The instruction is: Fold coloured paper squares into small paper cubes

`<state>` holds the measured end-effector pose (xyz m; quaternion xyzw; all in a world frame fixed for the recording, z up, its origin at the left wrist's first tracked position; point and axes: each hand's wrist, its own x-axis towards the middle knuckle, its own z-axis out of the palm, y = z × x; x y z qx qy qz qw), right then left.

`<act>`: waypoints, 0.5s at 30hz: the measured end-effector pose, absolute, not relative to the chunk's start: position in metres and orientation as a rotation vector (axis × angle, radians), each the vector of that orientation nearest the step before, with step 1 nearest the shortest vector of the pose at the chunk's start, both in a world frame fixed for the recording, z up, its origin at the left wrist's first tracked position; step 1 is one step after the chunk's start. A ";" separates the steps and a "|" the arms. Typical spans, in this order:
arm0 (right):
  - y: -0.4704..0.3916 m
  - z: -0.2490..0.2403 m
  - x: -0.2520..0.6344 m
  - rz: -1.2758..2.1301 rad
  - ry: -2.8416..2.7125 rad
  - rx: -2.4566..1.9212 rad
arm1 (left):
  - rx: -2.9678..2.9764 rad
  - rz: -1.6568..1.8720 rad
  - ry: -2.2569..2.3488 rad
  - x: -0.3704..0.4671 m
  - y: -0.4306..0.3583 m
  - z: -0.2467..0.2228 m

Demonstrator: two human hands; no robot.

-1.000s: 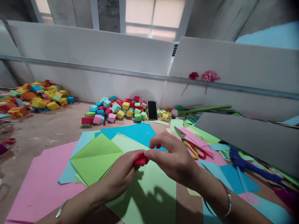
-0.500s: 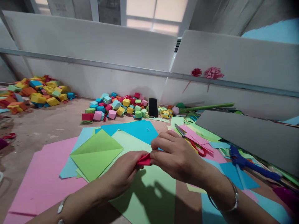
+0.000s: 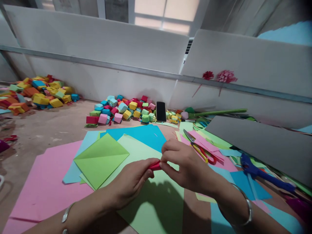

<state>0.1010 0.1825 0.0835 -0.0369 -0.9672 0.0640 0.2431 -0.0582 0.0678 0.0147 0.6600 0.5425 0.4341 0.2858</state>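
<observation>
A small folded piece of red paper point(image 3: 155, 166) is held between my two hands, above a pale green sheet point(image 3: 168, 201). My left hand point(image 3: 134, 178) grips its left end between thumb and fingers. The fingertips of my right hand point(image 3: 185, 164) pinch its right end. Most of the red piece is covered by my fingers. Left of my hands lies a creased green paper square point(image 3: 101, 161), resting on light blue point(image 3: 73, 169) and pink sheets point(image 3: 51, 182). Behind them is a bright blue sheet point(image 3: 141, 136).
Colourful folded paper cubes point(image 3: 123, 109) are piled by the wall, beside a black phone point(image 3: 161, 111). Another pile point(image 3: 41, 92) stands far left. To the right are scissors point(image 3: 198, 148), a dark blue-handled tool point(image 3: 265, 175), a grey board point(image 3: 263, 143) and paper scraps.
My right fingers have shifted from covering the red paper's top to pinching its right end. Less of the red paper shows, and it looks narrower. The view has shifted slightly.
</observation>
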 end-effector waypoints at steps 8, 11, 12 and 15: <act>0.180 0.086 0.101 0.378 -2.643 -0.156 | 1.610 1.225 1.334 -0.059 0.071 0.017; 0.179 0.082 0.098 0.378 -2.607 -0.095 | 1.602 1.212 1.267 -0.057 0.069 0.020; 0.179 0.081 0.097 0.387 -2.572 -0.096 | 1.571 1.206 1.239 -0.057 0.068 0.022; 0.181 0.080 0.096 0.440 -2.469 -0.164 | 1.385 1.210 1.182 -0.061 0.070 0.024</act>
